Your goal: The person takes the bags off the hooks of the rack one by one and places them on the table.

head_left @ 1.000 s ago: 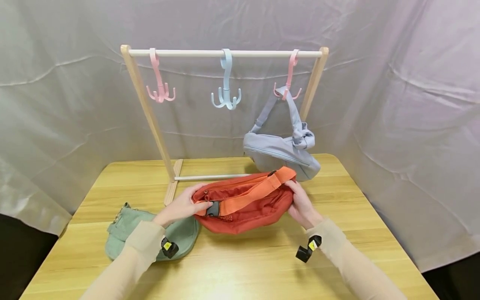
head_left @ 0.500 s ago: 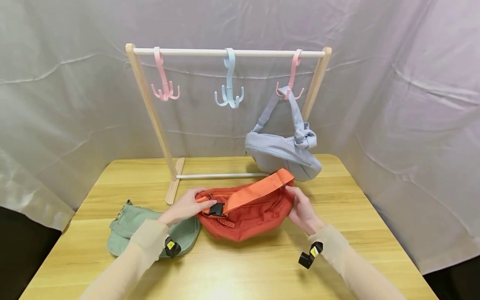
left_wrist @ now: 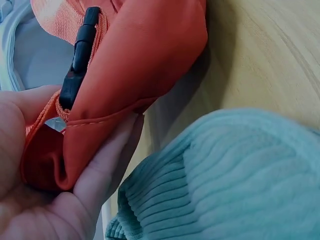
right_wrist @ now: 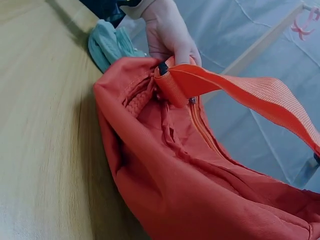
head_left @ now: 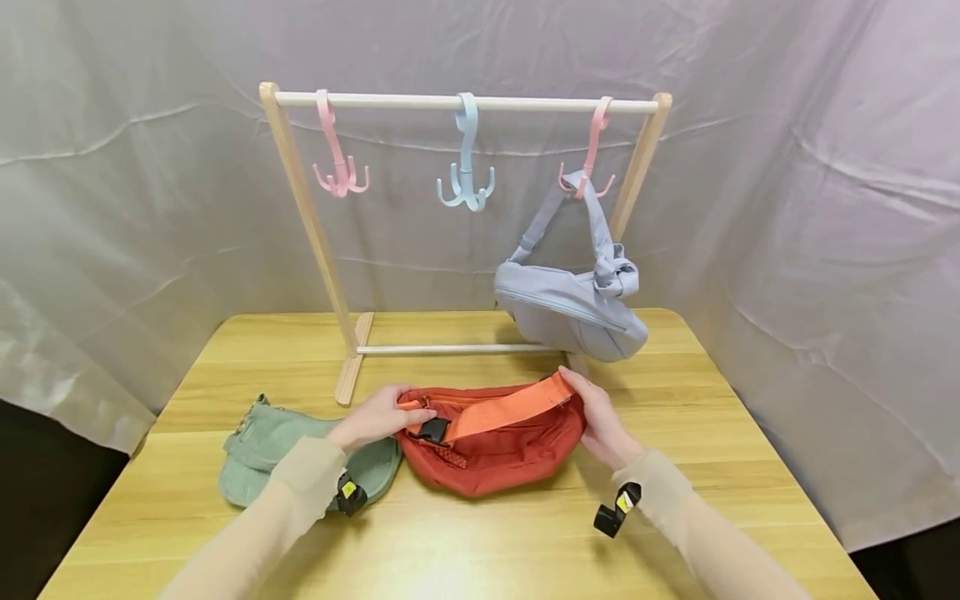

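Note:
A red waist bag (head_left: 487, 462) with an orange strap (head_left: 517, 408) and a black buckle (head_left: 433, 430) is held low over the table between both hands. My left hand (head_left: 380, 414) grips its left end, thumb beside the buckle; the left wrist view has fingers (left_wrist: 107, 162) curled under the red fabric. At the other end, my right hand (head_left: 602, 419) holds the bag by its corner, with the thumb near the strap's upper end. In the right wrist view the strap arches above the zipper (right_wrist: 202, 125), while the right hand itself is out of sight.
A green corduroy bag (head_left: 277, 442) lies on the table under the left forearm. Behind stands a rack with a white rail (head_left: 390, 101), carrying pink hooks (head_left: 341, 171) at both sides and a light blue hook (head_left: 467, 179). A grey-blue bag (head_left: 558, 296) hangs on the right one.
The red waist bag has come down and toward the person, its front tipping upward. My right hand has shifted up toward the strap's upper end. The left hand keeps its grip near the buckle.

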Demonstrator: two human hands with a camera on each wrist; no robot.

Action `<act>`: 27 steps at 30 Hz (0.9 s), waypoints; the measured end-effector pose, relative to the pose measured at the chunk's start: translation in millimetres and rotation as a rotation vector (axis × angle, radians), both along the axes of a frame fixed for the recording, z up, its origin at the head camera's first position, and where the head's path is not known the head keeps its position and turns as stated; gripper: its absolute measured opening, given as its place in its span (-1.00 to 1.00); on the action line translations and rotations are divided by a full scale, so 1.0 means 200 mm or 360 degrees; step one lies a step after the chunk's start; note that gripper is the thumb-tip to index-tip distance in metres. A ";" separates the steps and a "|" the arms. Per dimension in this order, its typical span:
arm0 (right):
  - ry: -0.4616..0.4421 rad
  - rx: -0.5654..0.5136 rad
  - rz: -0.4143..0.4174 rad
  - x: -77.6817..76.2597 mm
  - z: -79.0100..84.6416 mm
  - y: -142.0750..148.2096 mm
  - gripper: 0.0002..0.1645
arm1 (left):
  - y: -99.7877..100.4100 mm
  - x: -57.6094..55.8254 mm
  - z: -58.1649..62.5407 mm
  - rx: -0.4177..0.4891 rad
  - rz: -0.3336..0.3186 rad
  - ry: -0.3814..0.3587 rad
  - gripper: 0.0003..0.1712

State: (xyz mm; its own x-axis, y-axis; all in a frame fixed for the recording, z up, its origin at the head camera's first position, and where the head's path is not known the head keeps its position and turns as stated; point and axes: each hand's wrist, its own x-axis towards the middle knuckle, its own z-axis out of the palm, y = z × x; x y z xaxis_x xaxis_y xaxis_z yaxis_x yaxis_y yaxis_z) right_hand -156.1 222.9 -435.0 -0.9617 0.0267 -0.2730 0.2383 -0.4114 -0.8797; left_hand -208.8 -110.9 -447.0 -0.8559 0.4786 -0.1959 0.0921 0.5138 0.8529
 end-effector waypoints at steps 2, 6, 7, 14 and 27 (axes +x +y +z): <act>0.0008 0.0008 -0.0037 0.00 -0.01 0.00 -0.84 | 0.00 0.00 0.00 -0.0012 0.0011 0.0001 -0.37; 0.0012 0.0097 -0.0129 0.00 -0.03 -0.01 -0.94 | 0.01 0.01 -0.01 -0.0069 0.0019 0.0027 -0.37; 0.0016 0.0130 -0.0148 0.00 -0.04 -0.01 -0.94 | 0.01 0.01 -0.01 -0.0092 0.0022 0.0040 -0.36; 0.0004 0.0319 -0.0128 0.00 -0.07 0.01 -0.51 | 0.00 0.02 0.00 -0.0156 -0.0008 0.0043 -0.47; -0.0075 0.0746 0.0014 -0.06 -0.07 0.01 -0.75 | -0.07 -0.02 0.02 -0.0430 -0.0155 0.0304 -0.59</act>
State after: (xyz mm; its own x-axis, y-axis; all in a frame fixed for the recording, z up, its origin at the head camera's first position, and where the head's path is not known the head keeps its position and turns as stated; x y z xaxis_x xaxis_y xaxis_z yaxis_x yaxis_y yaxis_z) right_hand -168.2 225.3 -448.2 -0.9492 0.1496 -0.2769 0.2843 0.0300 -0.9583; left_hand -211.8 -124.6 -442.7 -0.8422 0.5126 -0.1672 0.2967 0.6996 0.6500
